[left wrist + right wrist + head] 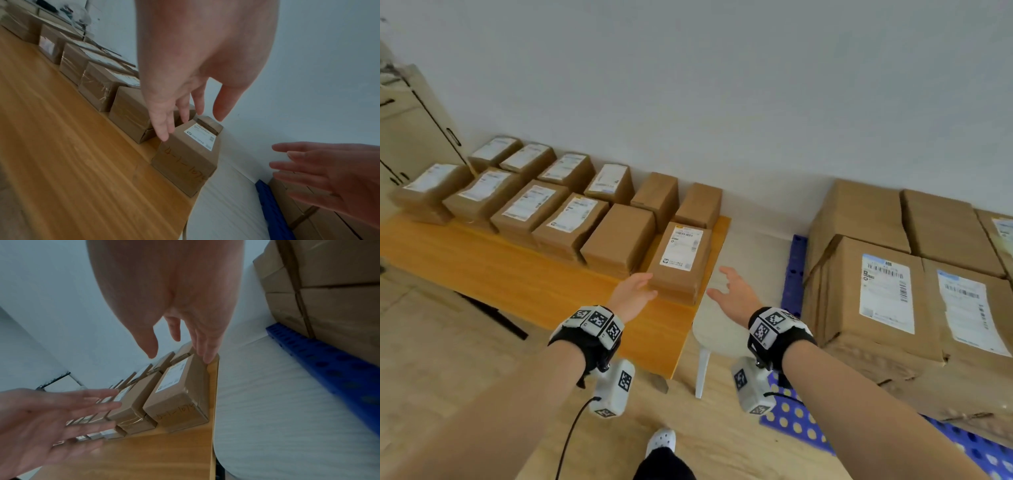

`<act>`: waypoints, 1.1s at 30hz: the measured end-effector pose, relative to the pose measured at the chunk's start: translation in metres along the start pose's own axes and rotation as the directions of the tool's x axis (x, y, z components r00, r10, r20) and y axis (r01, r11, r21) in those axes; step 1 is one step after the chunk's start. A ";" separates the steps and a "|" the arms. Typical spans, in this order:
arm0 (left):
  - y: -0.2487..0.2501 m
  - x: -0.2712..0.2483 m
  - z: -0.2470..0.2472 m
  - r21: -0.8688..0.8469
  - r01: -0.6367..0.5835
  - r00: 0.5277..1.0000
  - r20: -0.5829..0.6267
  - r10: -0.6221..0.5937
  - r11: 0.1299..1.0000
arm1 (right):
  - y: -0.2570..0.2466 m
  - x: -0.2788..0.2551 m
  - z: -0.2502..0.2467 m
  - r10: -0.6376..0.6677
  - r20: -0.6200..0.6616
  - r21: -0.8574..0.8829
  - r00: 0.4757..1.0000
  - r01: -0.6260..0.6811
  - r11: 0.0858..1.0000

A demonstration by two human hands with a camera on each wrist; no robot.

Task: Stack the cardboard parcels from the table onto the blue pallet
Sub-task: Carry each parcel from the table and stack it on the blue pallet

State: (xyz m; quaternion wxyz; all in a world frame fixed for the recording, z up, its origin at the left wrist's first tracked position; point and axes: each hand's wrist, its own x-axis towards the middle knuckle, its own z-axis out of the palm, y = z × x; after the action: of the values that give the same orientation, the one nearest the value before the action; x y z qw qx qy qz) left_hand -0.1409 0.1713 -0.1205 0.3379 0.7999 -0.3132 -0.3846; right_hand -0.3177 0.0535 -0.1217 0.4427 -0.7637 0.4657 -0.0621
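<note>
Several brown cardboard parcels stand in two rows on the orange wooden table (524, 284). The nearest one, a labelled parcel (681, 260) (185, 155) (179, 395), sits at the table's right end. My left hand (635, 291) (185, 100) is open just left of it, fingers straight, at its near left corner. My right hand (732, 291) (180, 340) is open just right of it, past the table's edge, holding nothing. On the right, large cardboard parcels (873, 287) are stacked on the blue pallet (794, 260) (329, 360).
A white plastic stool (719, 332) stands between the table and the pallet. A beige cabinet (410, 130) is at the far left. A grey wall runs behind everything. My white shoe (661, 440) is on the wooden floor below.
</note>
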 end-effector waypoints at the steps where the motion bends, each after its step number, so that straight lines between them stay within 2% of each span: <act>1: -0.002 0.009 -0.004 -0.004 0.001 1.000 0.015 -0.001 1.000 | -0.003 0.008 0.005 0.023 -0.007 0.016 1.000 -0.023 1.000; 9: -0.020 0.068 -0.023 0.067 -0.043 0.989 0.146 0.033 0.997 | -0.016 0.062 0.036 0.185 -0.003 0.129 0.983 -0.183 0.975; 20: -0.026 0.116 -0.019 -0.119 0.015 0.975 0.222 0.012 0.993 | -0.011 0.102 0.053 0.330 0.057 0.333 0.942 -0.330 0.883; 29: -0.031 0.144 -0.019 -0.258 0.174 0.946 0.311 -0.089 0.950 | -0.007 0.118 0.063 0.377 0.085 0.461 0.922 -0.372 0.806; 33: -0.029 0.144 -0.019 -0.303 0.209 0.941 0.322 -0.107 0.930 | -0.005 0.120 0.064 0.400 0.093 0.508 0.912 -0.389 0.768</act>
State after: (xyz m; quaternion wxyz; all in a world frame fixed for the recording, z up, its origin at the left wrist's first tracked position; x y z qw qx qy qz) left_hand -0.0448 0.0837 -0.1922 0.3841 0.6866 -0.2253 -0.5747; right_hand -0.2150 0.0023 -0.1943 0.6292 -0.5012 0.5860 -0.0981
